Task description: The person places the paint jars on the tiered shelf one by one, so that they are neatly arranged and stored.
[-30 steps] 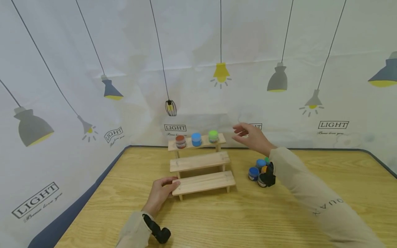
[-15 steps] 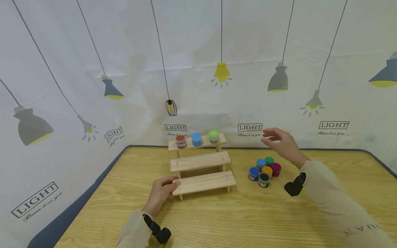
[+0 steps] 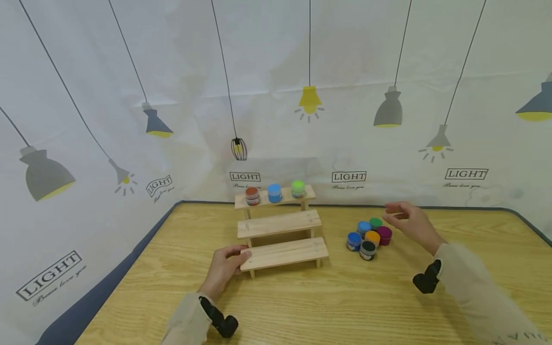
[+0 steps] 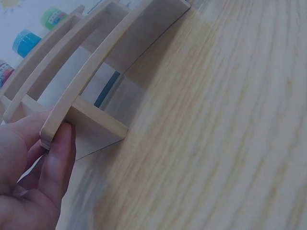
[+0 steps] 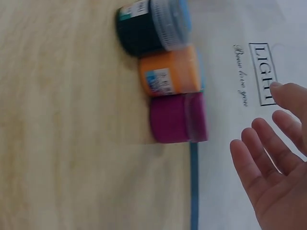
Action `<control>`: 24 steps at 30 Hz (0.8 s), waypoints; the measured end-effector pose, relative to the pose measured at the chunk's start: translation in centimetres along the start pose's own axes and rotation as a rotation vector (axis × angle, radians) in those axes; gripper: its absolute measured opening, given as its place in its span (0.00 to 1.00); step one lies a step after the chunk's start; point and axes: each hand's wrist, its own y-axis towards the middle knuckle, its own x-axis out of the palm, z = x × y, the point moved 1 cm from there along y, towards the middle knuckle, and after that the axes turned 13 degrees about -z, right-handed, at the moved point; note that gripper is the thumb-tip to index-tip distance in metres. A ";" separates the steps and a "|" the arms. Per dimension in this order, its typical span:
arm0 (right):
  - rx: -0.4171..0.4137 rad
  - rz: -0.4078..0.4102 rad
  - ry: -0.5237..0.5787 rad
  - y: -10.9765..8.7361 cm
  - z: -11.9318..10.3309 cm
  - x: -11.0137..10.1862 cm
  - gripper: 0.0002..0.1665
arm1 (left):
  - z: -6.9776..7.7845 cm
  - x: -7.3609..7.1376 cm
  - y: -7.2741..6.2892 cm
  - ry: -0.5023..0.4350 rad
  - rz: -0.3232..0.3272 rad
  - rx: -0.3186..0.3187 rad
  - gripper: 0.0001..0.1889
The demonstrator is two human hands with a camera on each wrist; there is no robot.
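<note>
My left hand (image 3: 222,268) pinches the left end of the lowest step of a three-step wooden rack (image 3: 284,254), thumb on top and fingers beneath. On the top step stand a brown-red paint jar (image 3: 252,196), a light blue jar (image 3: 274,193) and a lime green jar (image 3: 298,189). My right hand (image 3: 414,225), empty with relaxed fingers, hovers just right of a cluster of paint jars. Closest to it is the magenta jar (image 5: 175,118), beside the orange jar (image 5: 170,72) and the black jar (image 5: 146,28). Green (image 3: 375,224) and blue jars (image 3: 354,242) complete the cluster.
The rack and jars stand on a wood-grain table (image 3: 302,306). Behind the table's dark back edge hangs a white backdrop (image 3: 276,57) printed with lamps and LIGHT signs. Black wrist cameras (image 3: 427,278) are strapped over both sleeves.
My right hand has moved away from the top step, rightward and then down beside the jar cluster, uncovering the jars. The left hand keeps its place on the rack.
</note>
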 end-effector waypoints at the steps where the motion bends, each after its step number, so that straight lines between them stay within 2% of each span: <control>1: 0.005 -0.004 -0.002 -0.1 0.3 0.2 0.29 | 0.0 0.0 0.0 -0.001 0.000 0.000 0.18; 14: 0.032 -0.015 0.042 -0.5 2.8 2.3 0.29 | -0.2 0.0 0.2 -0.006 0.001 0.003 0.16; 24: 0.041 -0.059 0.053 -0.6 3.4 2.8 0.29 | -0.1 0.0 0.1 -0.005 0.002 -0.005 0.17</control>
